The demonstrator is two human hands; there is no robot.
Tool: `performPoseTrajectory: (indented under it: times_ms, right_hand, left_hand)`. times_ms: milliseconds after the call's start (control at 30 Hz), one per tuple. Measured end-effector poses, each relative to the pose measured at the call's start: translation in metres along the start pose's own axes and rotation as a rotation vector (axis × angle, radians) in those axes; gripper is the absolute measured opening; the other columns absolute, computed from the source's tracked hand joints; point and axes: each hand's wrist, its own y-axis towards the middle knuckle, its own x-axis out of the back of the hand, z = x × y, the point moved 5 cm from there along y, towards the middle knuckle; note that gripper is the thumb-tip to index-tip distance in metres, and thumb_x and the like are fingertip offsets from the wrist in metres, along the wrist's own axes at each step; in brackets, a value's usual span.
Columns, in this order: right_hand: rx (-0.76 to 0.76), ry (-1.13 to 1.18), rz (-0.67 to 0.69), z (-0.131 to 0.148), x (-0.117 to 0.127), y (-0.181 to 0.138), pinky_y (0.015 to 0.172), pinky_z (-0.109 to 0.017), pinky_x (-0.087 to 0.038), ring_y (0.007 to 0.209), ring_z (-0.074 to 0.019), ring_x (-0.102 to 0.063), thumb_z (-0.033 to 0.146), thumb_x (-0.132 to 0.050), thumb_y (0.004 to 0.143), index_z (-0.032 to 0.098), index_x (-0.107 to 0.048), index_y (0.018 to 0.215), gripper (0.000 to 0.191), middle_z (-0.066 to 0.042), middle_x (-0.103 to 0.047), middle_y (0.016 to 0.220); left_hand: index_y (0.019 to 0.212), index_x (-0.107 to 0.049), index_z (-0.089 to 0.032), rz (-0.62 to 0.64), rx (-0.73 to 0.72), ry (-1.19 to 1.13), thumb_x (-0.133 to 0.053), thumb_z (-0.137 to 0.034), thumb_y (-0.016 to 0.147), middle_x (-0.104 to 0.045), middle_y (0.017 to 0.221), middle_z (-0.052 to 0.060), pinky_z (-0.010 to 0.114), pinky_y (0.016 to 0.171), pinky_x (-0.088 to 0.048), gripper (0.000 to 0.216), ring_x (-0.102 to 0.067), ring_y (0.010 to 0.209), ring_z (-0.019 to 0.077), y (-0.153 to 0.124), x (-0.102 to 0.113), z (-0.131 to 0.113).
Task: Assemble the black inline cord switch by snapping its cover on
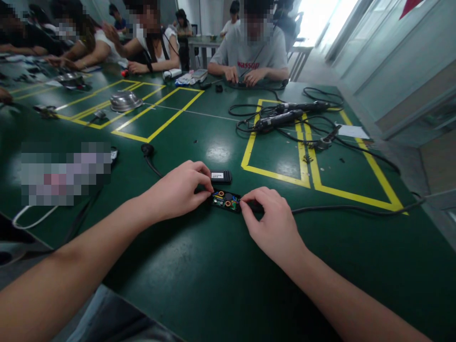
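Between my hands lies a small open black case with a circuit board (226,200) in it, showing copper-wound coils and blue, yellow and green parts. The thumb and fingers of my left hand (181,187) pinch its left end. At its right end, the fingertips of my right hand (272,216) are closed, with a black cable (331,207) leading off to the right. Just behind the case rests a black cover (221,176) with a white label. A black plug (147,150) with a cord lies beyond my left hand. My fingers hide both ends of the case.
Black handheld tools (280,118) with looped cables lie at the back right, near a metal part (326,141). Yellow tape (274,176) marks the green table (171,270). A metal bowl (125,101) stands back left. Across the table a person (249,52) works; others sit further left.
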Motion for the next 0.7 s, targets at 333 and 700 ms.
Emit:
performPoseTrajectory:
  times_ms: [333, 700]
  right_hand:
    - [-0.018, 0.064, -0.013, -0.002, 0.0, 0.001, 0.079, -0.046, -0.052, 0.088, -0.0278, -0.07, 0.025, -0.059, 0.1, 0.025, -0.072, 0.094, 0.015, -0.007, -0.077, 0.094]
    - [-0.086, 0.097, -0.025, -0.003, 0.001, -0.002, 0.078, -0.041, -0.051, 0.085, -0.0258, -0.069, 0.018, -0.058, 0.086, 0.026, -0.061, 0.093, 0.011, -0.005, -0.072, 0.09]
  left_hand:
    - [0.139, -0.075, -0.018, -0.033, 0.091, 0.111, -0.076, -0.04, 0.097, -0.078, 0.137, 0.016, 0.053, 0.114, -0.056, 0.047, -0.071, 0.126, 0.0359, 0.03, -0.003, 0.009]
    - [0.137, -0.079, -0.023, -0.072, -0.063, -0.114, -0.07, -0.043, 0.104, -0.079, 0.131, 0.012, 0.046, 0.11, -0.059, 0.039, -0.074, 0.12, 0.0294, 0.018, -0.002, 0.016]
